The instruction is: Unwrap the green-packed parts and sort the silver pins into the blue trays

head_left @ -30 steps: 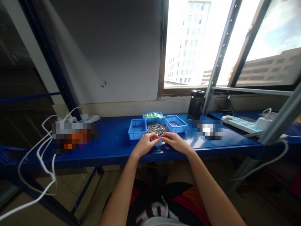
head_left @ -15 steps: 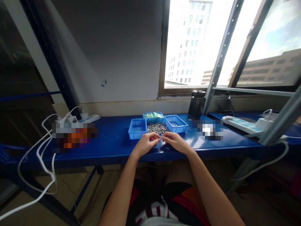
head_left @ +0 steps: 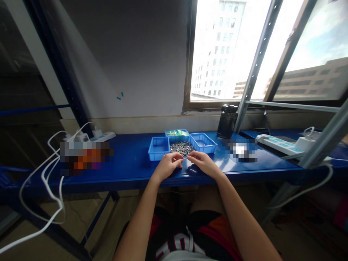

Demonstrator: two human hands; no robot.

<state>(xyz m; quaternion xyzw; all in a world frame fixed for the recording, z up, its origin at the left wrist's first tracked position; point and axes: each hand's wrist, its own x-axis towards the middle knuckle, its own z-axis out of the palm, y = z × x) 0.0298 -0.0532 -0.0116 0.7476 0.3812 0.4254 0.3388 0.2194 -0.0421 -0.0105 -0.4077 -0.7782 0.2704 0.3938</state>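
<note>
Both hands have barely moved since half a second ago; only the fingers of the left hand (head_left: 168,165) have shifted slightly, curling a little more near the centre of the frame. Its fingertips bend inward close to the thumb, and the fingers of the right hand (head_left: 202,161) bend likewise, facing them across a narrow gap. A slim, light sliver (head_left: 185,157) shows between the two sets of tips; it is too small to tell which hand, if either, pinches it.

Just beyond the fingers, a heap of small metal pieces (head_left: 181,148) lies at mid-frame, between a blue bin (head_left: 157,157) on its left and another blue bin (head_left: 208,148) on its right. Behind the heap, a third bin (head_left: 176,139) carries a green packet (head_left: 177,133). All rest on the blue tabletop (head_left: 130,156).
</note>
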